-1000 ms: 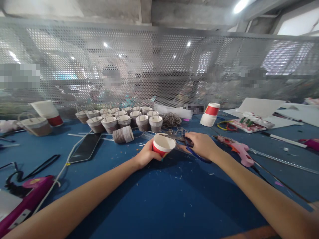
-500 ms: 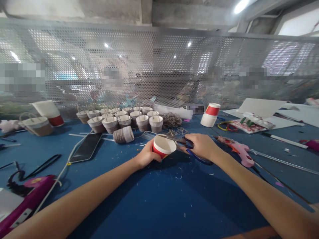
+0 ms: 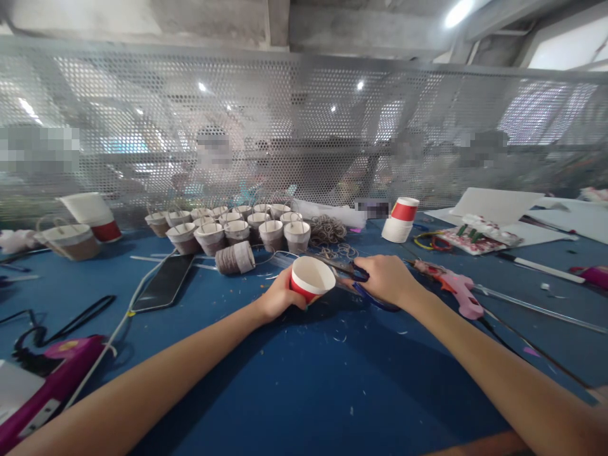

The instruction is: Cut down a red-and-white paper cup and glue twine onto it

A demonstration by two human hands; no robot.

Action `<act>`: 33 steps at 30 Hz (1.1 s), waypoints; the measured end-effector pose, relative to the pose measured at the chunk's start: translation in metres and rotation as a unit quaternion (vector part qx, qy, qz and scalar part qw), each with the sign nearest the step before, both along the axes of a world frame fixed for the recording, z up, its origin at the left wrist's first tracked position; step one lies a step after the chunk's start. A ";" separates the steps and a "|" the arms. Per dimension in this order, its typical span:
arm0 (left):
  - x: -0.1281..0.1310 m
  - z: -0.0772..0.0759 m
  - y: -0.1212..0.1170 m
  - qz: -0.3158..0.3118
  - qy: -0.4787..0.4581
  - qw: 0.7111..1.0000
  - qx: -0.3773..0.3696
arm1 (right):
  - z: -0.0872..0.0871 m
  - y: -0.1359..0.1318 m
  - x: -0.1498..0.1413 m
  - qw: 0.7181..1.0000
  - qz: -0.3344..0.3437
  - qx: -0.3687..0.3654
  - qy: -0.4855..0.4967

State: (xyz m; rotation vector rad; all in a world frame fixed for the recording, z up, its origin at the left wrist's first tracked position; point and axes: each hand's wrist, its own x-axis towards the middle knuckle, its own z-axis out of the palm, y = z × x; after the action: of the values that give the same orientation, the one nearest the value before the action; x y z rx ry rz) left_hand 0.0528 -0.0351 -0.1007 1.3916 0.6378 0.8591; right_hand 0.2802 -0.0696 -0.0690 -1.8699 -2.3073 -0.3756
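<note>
Blue and strewn with pale scraps, the surface (image 3: 313,386) spreads out nearest to the wearer, with a magenta power strip (image 3: 71,370) lying to the left of the left hand and closer in. Further up, the left hand (image 3: 279,299) is curled around the side of a red and white paper cup (image 3: 312,280), its mouth facing up and tilted slightly toward the wearer. Just to the right, the right hand (image 3: 387,280) has its fingers closed about the blue handles of a pair of scissors (image 3: 377,301), whose blades point left toward the cup's rim; whether they touch it cannot be told. Right of that hand lies a pink glue gun (image 3: 458,290), and well to the left of the left hand a dark phone (image 3: 164,285) rests flat. Beyond the left hand, a cord-wrapped pot (image 3: 235,258) lies on its side before a cluster of upright pots (image 3: 236,232), most of them pale-rimmed. Past the cup sits a tangle of cord (image 3: 327,229); beyond the right hand stands a stack of paper cups (image 3: 398,229), its top one red and inverted. Farthest off, a grey perforated screen (image 3: 304,120) spans the view.
</note>
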 end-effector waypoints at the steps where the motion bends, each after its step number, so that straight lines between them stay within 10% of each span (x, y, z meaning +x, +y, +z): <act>1: 0.000 0.000 0.000 0.000 -0.002 1.000 -0.002 | 0.000 0.000 0.000 1.000 -0.005 0.000 0.013; 33: -0.006 -0.007 0.006 -0.115 -0.011 0.993 -0.017 | -0.002 -0.002 -0.001 0.994 0.073 -0.017 0.075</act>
State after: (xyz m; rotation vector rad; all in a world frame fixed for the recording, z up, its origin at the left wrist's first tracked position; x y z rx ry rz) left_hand 0.0464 -0.0295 -0.1076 1.3912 0.4628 0.6764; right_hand 0.2788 -0.0719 -0.0706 -1.6672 -2.3450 -0.1715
